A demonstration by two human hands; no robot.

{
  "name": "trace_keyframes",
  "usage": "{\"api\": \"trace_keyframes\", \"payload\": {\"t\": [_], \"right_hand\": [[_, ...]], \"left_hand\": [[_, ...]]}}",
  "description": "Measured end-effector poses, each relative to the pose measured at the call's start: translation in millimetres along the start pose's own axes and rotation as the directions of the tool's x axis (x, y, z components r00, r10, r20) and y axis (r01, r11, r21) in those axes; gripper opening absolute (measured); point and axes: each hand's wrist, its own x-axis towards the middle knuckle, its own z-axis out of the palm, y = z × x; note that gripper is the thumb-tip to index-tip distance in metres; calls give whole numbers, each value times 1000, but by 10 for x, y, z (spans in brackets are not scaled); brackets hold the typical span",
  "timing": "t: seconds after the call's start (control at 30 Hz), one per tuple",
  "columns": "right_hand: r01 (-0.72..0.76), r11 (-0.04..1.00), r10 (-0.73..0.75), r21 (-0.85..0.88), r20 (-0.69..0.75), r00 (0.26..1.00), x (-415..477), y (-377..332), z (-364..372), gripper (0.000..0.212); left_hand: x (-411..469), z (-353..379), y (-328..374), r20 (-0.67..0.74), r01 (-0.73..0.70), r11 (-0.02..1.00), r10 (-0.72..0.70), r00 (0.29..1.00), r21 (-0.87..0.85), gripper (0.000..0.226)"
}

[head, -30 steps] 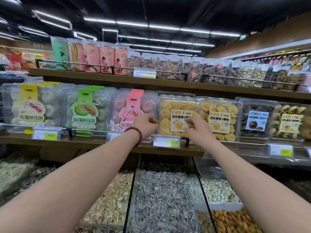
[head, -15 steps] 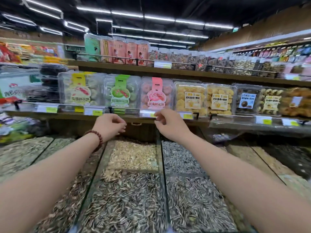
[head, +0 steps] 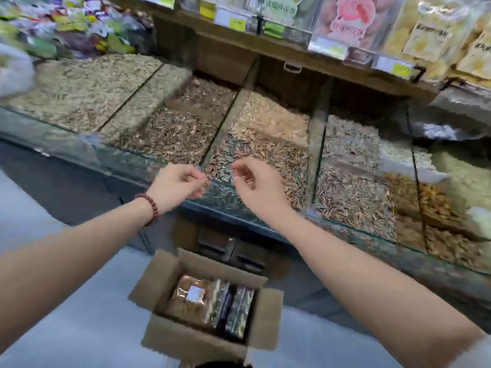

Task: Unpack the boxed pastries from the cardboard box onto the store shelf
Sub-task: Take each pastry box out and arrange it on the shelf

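The cardboard box (head: 206,305) stands open on the floor, its flaps spread, and serves as the landmark here: above and beyond it both hands hang empty over the front edge of the seed bins (head: 265,144). The left hand (head: 176,185) and the right hand (head: 256,185) sit close together, each with its fingers (head: 198,179) loosely curled and clamped on nothing. The likeliest trouble from here is a clumsy reach down into the box, since the packs stand tight against one another; pulling one by a corner could drag its neighbour up, or crush the soft pastries inside the wrap. A second risk lies on the way back up: the glass front of the bins juts out above the box, so a pack lifted too close could knock against it or tip into the loose seeds. Inside the box, the boxed pastries (head: 190,296) fill the left part, a clear pack of brown pieces with a small white label, while darker packs (head: 236,312) stand on edge at the right. The bins beyond the box hold striped seeds, pale kernels and nuts in separate compartments. Higher again, the store shelf (head: 292,55) carries clear boxes already set along its rail.
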Motion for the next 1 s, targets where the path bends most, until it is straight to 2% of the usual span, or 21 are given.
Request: {"api": "trace_keyframes", "payload": {"t": [0.13,0.23,0.33,0.4,0.5,0.57,0.67,0.83,0.9,1.0], "right_hand": [[-141,989,132,53,149,980,-586,501,609,18],[-220,975,210,9,260,942,-944,929,996,19],[-349,935,347,-61,349,870,-1184,1337,1343,20],[-409,903,424,-131,412,806,-1379,1651,1631,23],[-499,850,516,-172,470,716,-1617,2042,1983,21],[-518,836,532,-180,494,688,-1730,2335,2245,21],[-561,801,571,-209,549,611,-1912,2804,2772,24],[-700,664,699,-261,548,459,-2095,3484,3480,30],[-729,640,689,-242,601,405,-2061,3644,3629,37],[-762,613,681,-211,630,373,-2049,3879,3931,45]], "left_hand": [[-348,141,-852,-66,126,989,-121,990,79,13],[-464,342,-1465,-117,257,960,-245,963,111,9],[-497,591,-1969,-130,403,907,-388,912,122,19],[-572,841,-2347,-104,492,855,-481,870,162,15],[-633,1190,-2790,-102,541,817,-532,841,200,11],[-635,1421,-3082,-94,572,800,-565,820,181,12],[-673,1788,-3705,-78,630,738,-633,771,241,14],[-612,2292,-4632,33,633,697,-681,732,338,21],[-523,2436,-4832,40,639,682,-695,718,355,27],[-401,2677,-5152,32,683,654,-730,683,325,27]]}}
